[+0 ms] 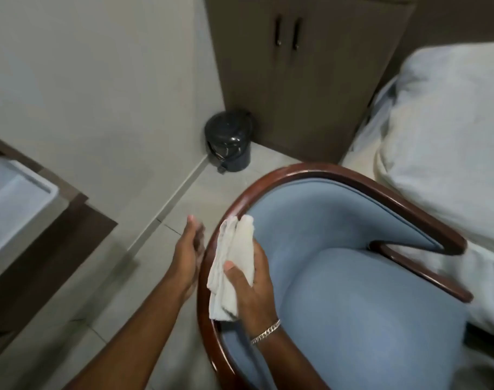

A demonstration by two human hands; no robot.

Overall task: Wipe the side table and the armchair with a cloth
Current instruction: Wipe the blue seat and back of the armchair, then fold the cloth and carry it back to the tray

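Head view | right hand (250,282): clasps folded white terry cloth (233,263) against curved glossy wood rim of armchair (352,291), blue upholstered seat and back | left hand (189,249): spread, empty, just outside rim | table (57,229): dark wood, left | bin (230,143): round, black | bed (451,136): rumpled white linen, right

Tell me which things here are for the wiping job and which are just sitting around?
For the job:
white cloth, held in the right hand
blue armchair with a wooden rim
left hand, open beside the rim

Just sitting around:
black pedal bin
bed
brown cabinet
white tray
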